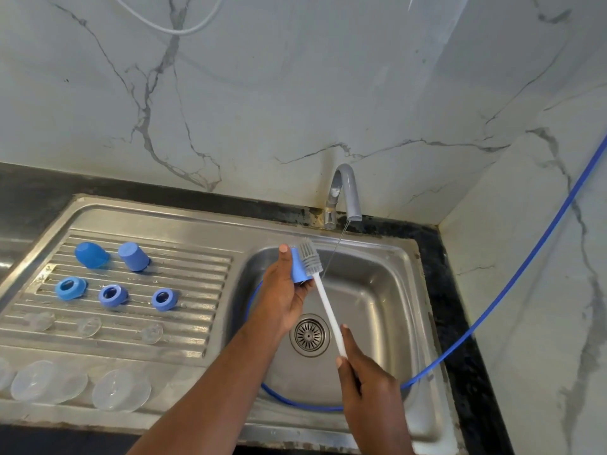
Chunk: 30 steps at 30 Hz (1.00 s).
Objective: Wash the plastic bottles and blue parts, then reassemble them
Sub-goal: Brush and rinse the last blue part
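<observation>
My left hand (282, 293) holds a blue cap (299, 270) above the sink basin (371, 290). My right hand (364, 385) grips the white handle of a bottle brush (323, 292), whose grey bristle head lies against the cap. A thin stream of water falls from the tap (345, 195) just right of the brush. On the draining board (131, 323) lie two more blue caps (91, 255) (134, 256), three blue rings (70, 288) (113, 295) (164, 299), three clear teats (88, 326) and clear plastic bottles (121, 390) along the front.
A blue hose (512, 284) runs from the right wall down into the basin and loops round its floor. The drain (309, 335) sits mid-basin. Marble walls close in behind and on the right. A black counter (29, 192) edges the sink.
</observation>
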Available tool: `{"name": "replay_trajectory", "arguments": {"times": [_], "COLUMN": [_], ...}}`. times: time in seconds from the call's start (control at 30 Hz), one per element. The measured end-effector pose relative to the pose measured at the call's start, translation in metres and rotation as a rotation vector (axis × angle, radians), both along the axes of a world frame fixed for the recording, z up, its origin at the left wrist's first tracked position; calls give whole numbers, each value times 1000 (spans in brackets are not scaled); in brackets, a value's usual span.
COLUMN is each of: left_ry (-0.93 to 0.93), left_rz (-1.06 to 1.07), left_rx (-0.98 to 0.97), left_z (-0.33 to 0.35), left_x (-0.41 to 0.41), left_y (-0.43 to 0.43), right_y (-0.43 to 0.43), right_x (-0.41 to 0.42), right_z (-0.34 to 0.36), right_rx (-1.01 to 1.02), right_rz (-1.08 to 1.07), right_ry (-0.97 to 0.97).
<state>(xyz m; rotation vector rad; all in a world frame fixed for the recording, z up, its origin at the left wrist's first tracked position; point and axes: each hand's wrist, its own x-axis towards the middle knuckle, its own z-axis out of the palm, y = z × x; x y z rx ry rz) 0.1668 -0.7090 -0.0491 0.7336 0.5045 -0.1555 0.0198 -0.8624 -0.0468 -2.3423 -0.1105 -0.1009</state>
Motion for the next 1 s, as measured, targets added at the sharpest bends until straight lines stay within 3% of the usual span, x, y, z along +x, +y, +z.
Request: {"name": "replay_trajectory", "arguments": {"times": [0.2,0.37,0.57,0.87,1.0], "left_ry": [3,40,-24,-31,-2], "left_rz": [-51,-36,-66,-77,-20], "left_rx": [4,-124,62,44,-52], "left_z": [-3,-4,2,-2,1], "left_x": [-2,1,-4,-1,5], "left_y": [1,10,-4,-3,-3], "right_y": [-4,-2,-2,-7,-1], "right_x": [5,-9,9,7,0], "right_z": [-4,2,-5,-2,0], "right_rx": [13,16,52,63,63], "right_rz": [-27,-11,-92,-112,-73], "right_ry": [6,18,2,6,0]}}
